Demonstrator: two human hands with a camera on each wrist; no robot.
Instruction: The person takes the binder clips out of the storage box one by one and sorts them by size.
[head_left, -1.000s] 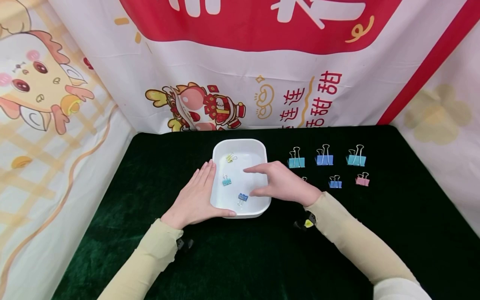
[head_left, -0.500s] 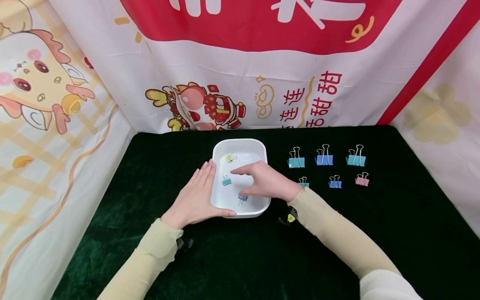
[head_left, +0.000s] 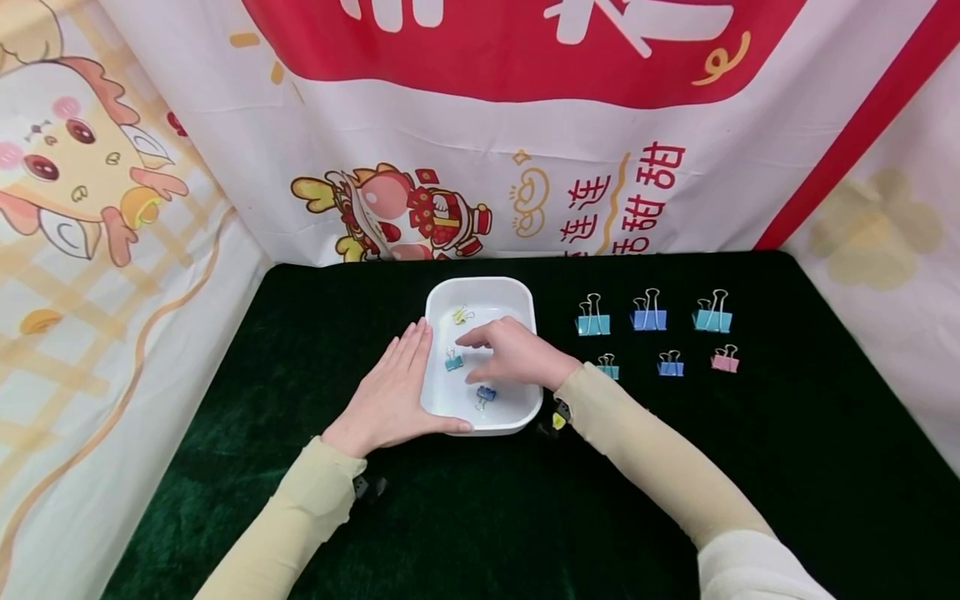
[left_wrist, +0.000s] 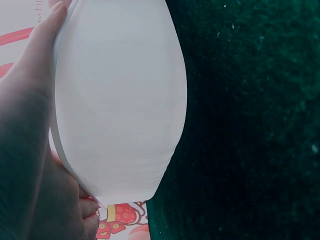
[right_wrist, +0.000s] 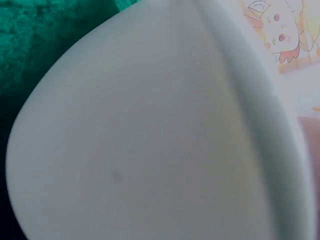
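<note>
A white plastic tub (head_left: 517, 408) stands on the dark green cloth with three small binder clips in it: a yellow one (head_left: 461, 316), a teal one (head_left: 453, 361) and a blue one (head_left: 486, 394). My left hand (head_left: 390, 396) lies along the tub's left side, fingers straight, thumb at the near rim; the left wrist view shows it against the outer wall (left_wrist: 120, 100). Over the right rim reaches my right hand (head_left: 517, 354), thumb and forefinger apart beside the teal clip, nothing between them. In the right wrist view the tub's wall (right_wrist: 125, 125) hides most of that hand.
Right of the tub, larger teal (head_left: 593, 324), blue (head_left: 649, 319) and teal (head_left: 712, 320) binder clips form a back row. Smaller teal (head_left: 608, 367), blue (head_left: 671, 367) and pink (head_left: 724, 361) ones stand in front. A printed cloth (head_left: 495, 183) hangs behind the table.
My right hand has moved left, farther into the tub, past the blue clip to beside the teal one. The small teal clip on the table has come into view. My left hand stays put.
</note>
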